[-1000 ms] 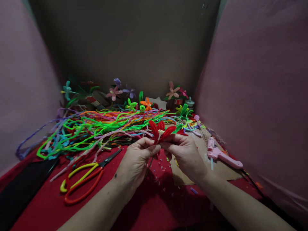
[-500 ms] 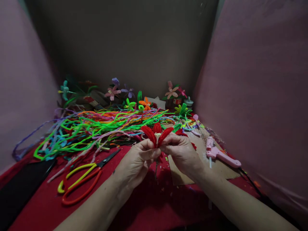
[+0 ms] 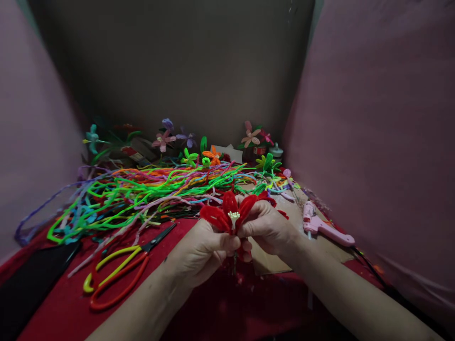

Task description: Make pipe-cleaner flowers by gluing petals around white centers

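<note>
A red pipe-cleaner flower (image 3: 227, 213) with a white stamen centre is held between both hands above the red cloth (image 3: 64, 312). My left hand (image 3: 201, 251) pinches its base from the left, fingers closed on the petals. My right hand (image 3: 268, 227) grips it from the right, fingers wrapped round the petals and stem. A thin dark stem hangs down below the hands.
A tangled heap of coloured pipe cleaners (image 3: 142, 189) lies behind the hands. Orange-and-yellow scissors (image 3: 117, 272) lie at left, a pink glue gun (image 3: 325, 227) on cardboard (image 3: 330, 251) at right. Finished flowers (image 3: 163, 139) stand at the back. Pink walls close in on both sides.
Both hands have drawn nearer and lower with the flower. The petals have spread, tilting toward me so that the white centre shows.
</note>
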Demonstrator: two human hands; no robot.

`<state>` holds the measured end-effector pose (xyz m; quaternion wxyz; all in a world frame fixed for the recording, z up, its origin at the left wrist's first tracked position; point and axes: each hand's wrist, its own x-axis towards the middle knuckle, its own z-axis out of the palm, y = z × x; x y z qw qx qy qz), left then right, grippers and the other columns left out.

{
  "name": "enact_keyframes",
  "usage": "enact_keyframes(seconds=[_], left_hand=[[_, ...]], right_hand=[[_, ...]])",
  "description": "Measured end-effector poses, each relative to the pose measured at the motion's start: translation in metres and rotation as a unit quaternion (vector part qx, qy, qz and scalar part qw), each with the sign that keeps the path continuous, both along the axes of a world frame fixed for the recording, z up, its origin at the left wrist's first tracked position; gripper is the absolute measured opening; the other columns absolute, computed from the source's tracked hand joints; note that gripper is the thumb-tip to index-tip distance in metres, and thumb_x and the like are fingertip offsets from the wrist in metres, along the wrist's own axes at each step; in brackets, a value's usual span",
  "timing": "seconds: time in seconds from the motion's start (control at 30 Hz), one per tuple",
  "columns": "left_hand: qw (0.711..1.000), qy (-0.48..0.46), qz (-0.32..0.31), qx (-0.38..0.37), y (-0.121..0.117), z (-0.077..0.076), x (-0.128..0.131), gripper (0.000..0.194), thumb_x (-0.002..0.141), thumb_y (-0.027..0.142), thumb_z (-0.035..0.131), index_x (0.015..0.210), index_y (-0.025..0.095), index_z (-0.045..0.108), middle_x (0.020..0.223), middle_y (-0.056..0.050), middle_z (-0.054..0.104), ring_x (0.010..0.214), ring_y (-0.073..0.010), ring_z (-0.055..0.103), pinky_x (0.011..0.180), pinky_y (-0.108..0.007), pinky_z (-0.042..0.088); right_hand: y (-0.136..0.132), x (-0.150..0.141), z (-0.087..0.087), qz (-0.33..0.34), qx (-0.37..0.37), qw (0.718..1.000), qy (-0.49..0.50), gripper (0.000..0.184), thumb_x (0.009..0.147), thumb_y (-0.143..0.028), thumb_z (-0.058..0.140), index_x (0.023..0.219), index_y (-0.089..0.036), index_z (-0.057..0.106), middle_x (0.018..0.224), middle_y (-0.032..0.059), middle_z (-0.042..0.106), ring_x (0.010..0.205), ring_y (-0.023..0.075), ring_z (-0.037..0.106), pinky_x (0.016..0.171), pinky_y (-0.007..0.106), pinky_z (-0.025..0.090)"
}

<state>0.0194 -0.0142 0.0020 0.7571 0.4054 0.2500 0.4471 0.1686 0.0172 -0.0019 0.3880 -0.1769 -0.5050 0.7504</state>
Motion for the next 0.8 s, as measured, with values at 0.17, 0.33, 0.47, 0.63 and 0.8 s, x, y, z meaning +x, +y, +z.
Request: enact_keyframes(seconds=[0.17,0.33,0.47,0.63,0.8], left_hand=[[0.999,0.012,-0.032,-0.014,-0.003,0.001,0.002,0.025,0.061,0.016,0.074,0.085,0.012,0.068,0.071,-0.009,0.069,0.062,-0.0222,0.065,0.056,-0.033,0.053],[0.999,0.028,-0.039,-0.012,-0.005,0.003,0.002,0.017,0.068,0.021,0.07,0.08,0.009,0.07,0.071,-0.014,0.071,0.061,-0.0228,0.067,0.057,-0.031,0.053],[0.999,0.032,0.013,0.019,-0.005,0.003,0.005,0.012,0.072,0.021,0.068,0.075,0.009,0.069,0.063,-0.011,0.069,0.053,-0.0185,0.065,0.053,-0.025,0.05],[0.997,0.03,0.056,0.041,-0.006,0.001,0.008,0.016,0.074,0.018,0.067,0.089,0.014,0.07,0.063,-0.007,0.068,0.05,-0.0166,0.064,0.052,-0.025,0.05],[0.997,0.026,0.054,0.038,-0.003,0.0,0.007,0.017,0.073,0.015,0.066,0.089,0.014,0.071,0.063,-0.007,0.069,0.051,-0.0162,0.065,0.052,-0.025,0.052]], right_hand=[[-0.001,0.003,0.004,0.008,-0.025,0.999,-0.02,0.01,0.058,-0.015,0.075,0.062,-0.013,0.067,0.05,-0.0026,0.06,0.034,0.0064,0.048,0.033,0.019,0.043],[-0.001,0.005,0.003,-0.007,-0.017,1.0,-0.019,0.006,0.062,-0.017,0.073,0.066,-0.014,0.069,0.041,-0.005,0.052,0.032,0.0048,0.042,0.033,0.017,0.036],[-0.002,0.005,0.002,-0.1,0.044,0.993,-0.044,0.007,0.063,-0.022,0.075,0.069,-0.019,0.071,0.058,-0.0002,0.06,0.043,0.0089,0.05,0.04,0.023,0.042],[-0.01,0.003,0.008,-0.205,0.143,0.966,-0.073,0.003,0.068,-0.025,0.072,0.068,-0.022,0.072,0.077,0.0021,0.061,0.069,0.0147,0.058,0.062,0.03,0.048],[-0.015,0.004,0.012,-0.259,0.248,0.926,-0.117,0.01,0.072,-0.015,0.066,0.071,-0.023,0.073,0.086,0.0033,0.06,0.085,0.0172,0.056,0.082,0.034,0.045]])
